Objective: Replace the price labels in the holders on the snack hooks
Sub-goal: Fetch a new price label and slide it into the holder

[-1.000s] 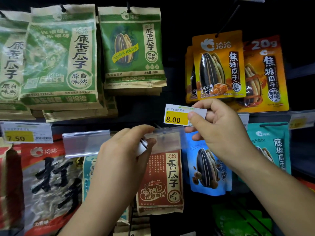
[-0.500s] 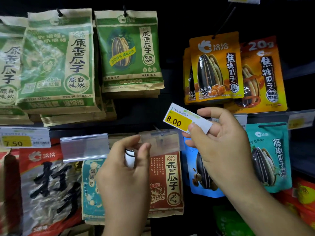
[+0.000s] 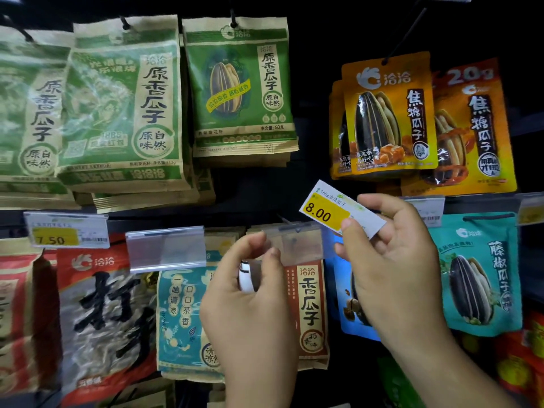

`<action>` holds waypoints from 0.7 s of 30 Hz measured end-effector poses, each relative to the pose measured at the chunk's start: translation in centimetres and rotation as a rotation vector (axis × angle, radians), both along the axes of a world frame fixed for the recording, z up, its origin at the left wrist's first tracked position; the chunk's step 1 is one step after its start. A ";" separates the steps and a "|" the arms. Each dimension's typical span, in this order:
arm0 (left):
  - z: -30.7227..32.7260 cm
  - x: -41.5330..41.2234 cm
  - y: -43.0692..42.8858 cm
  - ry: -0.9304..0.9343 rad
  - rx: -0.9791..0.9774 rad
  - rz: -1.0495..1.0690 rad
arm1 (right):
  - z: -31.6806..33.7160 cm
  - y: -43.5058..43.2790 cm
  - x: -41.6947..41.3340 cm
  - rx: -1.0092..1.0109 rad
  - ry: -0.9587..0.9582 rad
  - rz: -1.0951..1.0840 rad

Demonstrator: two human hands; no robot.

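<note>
Dark display wall (image 3: 318, 48) with peg hooks, two rows. Upper row, left to right: three stacks of green sunflower-seed packs (image 3: 123, 110), the rightmost smaller (image 3: 238, 89); then orange caramel-flavour packs (image 3: 388, 113) on an angled hook (image 3: 412, 28), overlapping a second orange stack to the right. Lower row: red-and-white pack (image 3: 97, 319), teal-and-cream pack (image 3: 182, 316), red-brown pack (image 3: 309, 313), blue pack (image 3: 347, 304), teal pack (image 3: 479, 275). Hook ends carry clear label holders: leftmost (image 3: 66, 231) holds a 7.50 label; next holder (image 3: 165, 248) is empty; third holder (image 3: 300, 241) also shows no label. More holders at right edge, blurred.
</note>
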State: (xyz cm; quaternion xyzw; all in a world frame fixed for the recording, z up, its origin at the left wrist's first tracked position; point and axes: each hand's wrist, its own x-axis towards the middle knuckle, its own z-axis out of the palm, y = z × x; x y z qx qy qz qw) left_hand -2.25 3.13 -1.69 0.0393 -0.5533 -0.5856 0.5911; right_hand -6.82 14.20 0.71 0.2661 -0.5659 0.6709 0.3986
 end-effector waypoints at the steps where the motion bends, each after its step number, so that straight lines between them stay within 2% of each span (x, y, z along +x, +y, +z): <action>1: 0.0 0.1 -0.2 -0.026 0.013 -0.051 | 0.4 0.4 -0.2 0.086 -0.001 -0.008; 6: 0.2 0.5 -1.0 -0.106 -0.054 -0.112 | 4.1 2.0 -0.2 0.463 0.123 -0.071; 9: 0.1 0.4 -1.2 -0.108 -0.081 -0.123 | 5.1 2.0 0.0 0.659 0.133 -0.071; 17: -0.1 0.3 -1.7 -0.081 -0.127 -0.181 | 4.7 0.8 1.0 0.629 0.109 -0.168; 21: -0.1 0.4 -1.9 -0.069 -0.151 -0.200 | 5.4 0.5 1.3 0.754 0.067 -0.208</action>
